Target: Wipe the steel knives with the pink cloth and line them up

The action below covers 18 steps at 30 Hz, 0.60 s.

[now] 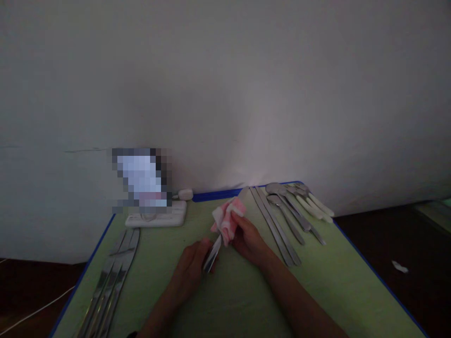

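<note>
Protruding from the left hand (192,264), whose fingers are curled around it, a shiny metal utensil (213,255) is held at a slant above the middle of the table (232,295). Its middle is wrapped by a pink and white cloth (224,218), which is gripped by the right hand (248,238) with the thumb on top; most of the right hand's other fingers are hidden beneath. A flat metal tip (244,192) is seen past the cloth — whether it belongs to the held utensil cannot be told for certain, since the stretch between is covered.

To the right, two long flat metal pieces (276,227) are laid side by side. Beside them, spoons (287,218) are bunched, some handles overlapped so that they are hard to count, and next to these, forks with white handles (313,206) are laid, their tines blurred in the dim light. At the left, knives (112,277) are grouped together, their handles cut off by the lower edge. Behind them, a white power strip (158,217) is placed, with a white plug (185,194) near it; the lit device (141,176) above is masked by pixelation — nothing on its screen can be read.
</note>
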Tool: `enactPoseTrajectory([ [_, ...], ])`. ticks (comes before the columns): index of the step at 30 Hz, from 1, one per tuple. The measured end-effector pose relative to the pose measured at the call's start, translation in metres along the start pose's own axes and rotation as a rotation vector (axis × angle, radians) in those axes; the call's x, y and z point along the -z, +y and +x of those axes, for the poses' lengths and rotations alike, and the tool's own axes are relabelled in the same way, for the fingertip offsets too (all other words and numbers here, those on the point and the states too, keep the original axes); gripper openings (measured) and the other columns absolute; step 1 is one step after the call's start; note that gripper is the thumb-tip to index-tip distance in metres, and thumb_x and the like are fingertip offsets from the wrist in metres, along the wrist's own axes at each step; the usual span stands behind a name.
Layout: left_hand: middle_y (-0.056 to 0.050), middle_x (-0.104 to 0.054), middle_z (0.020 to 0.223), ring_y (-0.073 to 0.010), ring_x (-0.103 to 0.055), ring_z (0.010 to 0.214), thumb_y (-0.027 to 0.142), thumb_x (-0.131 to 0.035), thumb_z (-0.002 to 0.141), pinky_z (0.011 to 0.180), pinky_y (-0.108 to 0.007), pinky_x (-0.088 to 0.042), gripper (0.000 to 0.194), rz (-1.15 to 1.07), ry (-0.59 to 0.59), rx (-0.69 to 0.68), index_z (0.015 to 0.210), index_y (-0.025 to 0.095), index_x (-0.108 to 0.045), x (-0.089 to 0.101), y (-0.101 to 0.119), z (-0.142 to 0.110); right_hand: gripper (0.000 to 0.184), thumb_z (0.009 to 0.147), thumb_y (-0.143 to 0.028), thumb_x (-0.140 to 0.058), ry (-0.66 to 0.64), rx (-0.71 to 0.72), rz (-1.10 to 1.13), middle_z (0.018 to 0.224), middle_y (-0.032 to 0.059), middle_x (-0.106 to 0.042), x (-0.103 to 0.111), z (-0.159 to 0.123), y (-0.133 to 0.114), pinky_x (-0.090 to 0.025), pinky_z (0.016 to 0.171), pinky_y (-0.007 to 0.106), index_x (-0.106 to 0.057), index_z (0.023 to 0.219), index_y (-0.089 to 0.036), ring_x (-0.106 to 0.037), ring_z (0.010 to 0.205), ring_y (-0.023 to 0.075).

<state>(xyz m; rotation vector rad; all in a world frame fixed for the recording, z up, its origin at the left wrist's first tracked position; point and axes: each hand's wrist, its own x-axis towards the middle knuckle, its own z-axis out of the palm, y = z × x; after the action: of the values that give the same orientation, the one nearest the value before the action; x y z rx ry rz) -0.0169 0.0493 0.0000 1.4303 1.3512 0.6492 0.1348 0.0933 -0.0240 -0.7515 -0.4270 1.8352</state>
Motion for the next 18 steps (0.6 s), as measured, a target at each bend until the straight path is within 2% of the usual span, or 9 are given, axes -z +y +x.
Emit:
enactPoseTrajectory([
  [3,0.003,-0.042,0.046,-0.0136,-0.04,0.047,0.053,-0.017,0.089,0.051,-0.026,-0.031,0.058,-0.068,-0.019,0.038,0.053,0.019,-0.047,-0.0009,-0.0055,0.0011,0.027,0.07,-0.038,-0.068,-0.015,-0.003,-0.005,0.068,0.001,-0.065,-0.0019,-0.001,-0.0013,-0.041,0.047,0.023,-0.062,0.083,-0.015,-0.056,0.055,0.0121],
  [6,0.004,-0.032,0.044,-0.0128,-0.036,0.045,0.056,-0.017,0.087,0.048,-0.026,-0.029,0.057,-0.055,0.046,0.033,0.048,0.021,-0.038,-0.0021,-0.01,0.0013,0.026,0.07,-0.036,-0.069,-0.005,-0.013,0.001,0.069,0.0021,-0.066,-0.0027,-0.0015,-0.002,-0.042,0.047,0.022,-0.062,0.082,-0.014,-0.057,0.056,0.0124],
  [10,0.003,-0.039,0.052,-0.0136,-0.039,0.052,0.054,-0.02,0.088,0.053,-0.026,-0.032,0.053,0.038,0.091,-0.029,0.053,0.02,-0.04,-0.0012,-0.0115,-0.0008,0.026,0.069,-0.034,-0.07,0.017,-0.017,0.032,0.071,0.0023,-0.066,-0.0029,-0.0017,-0.002,-0.045,0.051,0.022,-0.063,0.083,-0.013,-0.058,0.059,0.0123],
  [15,0.002,-0.043,0.056,-0.0137,-0.044,0.059,0.049,-0.033,0.087,0.059,-0.025,-0.034,0.045,0.191,-0.039,-0.172,0.053,0.02,-0.039,0.0007,-0.0056,-0.0006,0.026,0.07,-0.035,-0.069,0.023,-0.005,0.027,0.069,0.0014,-0.066,-0.003,-0.0016,-0.0017,-0.044,0.05,0.021,-0.063,0.084,-0.014,-0.057,0.058,0.0117],
  [18,0.001,-0.046,0.057,-0.0145,-0.046,0.061,0.044,-0.039,0.085,0.06,-0.025,-0.034,0.039,0.281,-0.087,-0.205,0.055,0.019,-0.043,-0.0001,-0.0027,0.0008,0.026,0.07,-0.035,-0.069,0.017,-0.004,0.026,0.068,0.0011,-0.065,-0.0031,-0.0008,-0.0019,-0.043,0.049,0.022,-0.063,0.085,-0.014,-0.056,0.056,0.0117],
])
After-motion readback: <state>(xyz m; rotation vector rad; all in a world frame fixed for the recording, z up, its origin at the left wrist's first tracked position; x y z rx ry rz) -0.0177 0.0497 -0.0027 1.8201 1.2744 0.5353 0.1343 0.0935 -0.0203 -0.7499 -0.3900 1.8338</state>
